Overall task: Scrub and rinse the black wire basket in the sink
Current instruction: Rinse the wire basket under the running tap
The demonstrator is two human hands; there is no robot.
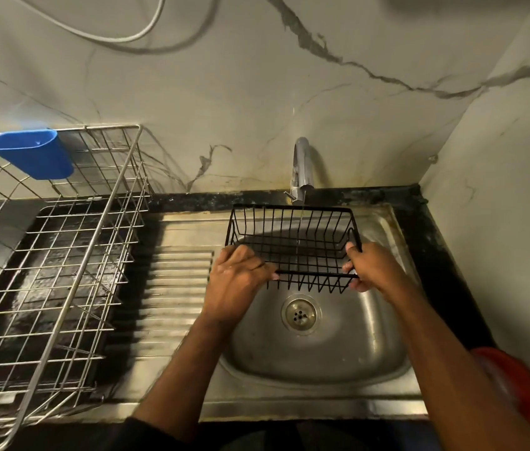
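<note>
Step in hand: rinsing. The basket (293, 245) is held above the sink (319, 349), directly under the tap (302, 170), with a thin stream of water passing through its wires. The left hand (237, 281) grips the near-left rim; the right hand (374, 271) grips the right end. No scrubber is in view. Next move, as judged: rotate the basket so the stream reaches every side.
</note>
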